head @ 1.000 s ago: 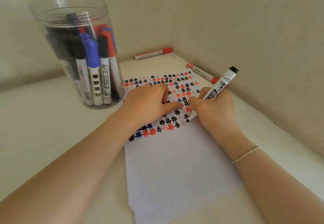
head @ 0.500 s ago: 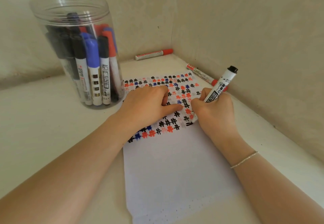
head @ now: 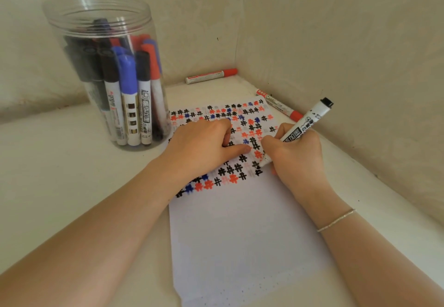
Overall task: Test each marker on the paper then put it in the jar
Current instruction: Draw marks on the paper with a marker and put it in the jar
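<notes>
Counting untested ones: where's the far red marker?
Head view, at the back: the red marker lies along the wall's foot, right of the jar, beyond the paper.

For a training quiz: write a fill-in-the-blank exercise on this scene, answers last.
1. The right hand grips a marker whose end plug is ____.
2. The left hand rests on the ____.
3. The clear jar stands to the ____ of the paper.
4. ____ red-capped markers lie loose near the wall.

Answers: black; paper; left; two

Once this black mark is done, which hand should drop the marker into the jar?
Probably the right hand: it already grips the black marker. The left hand lies nearer the jar but rests on the paper.
</notes>
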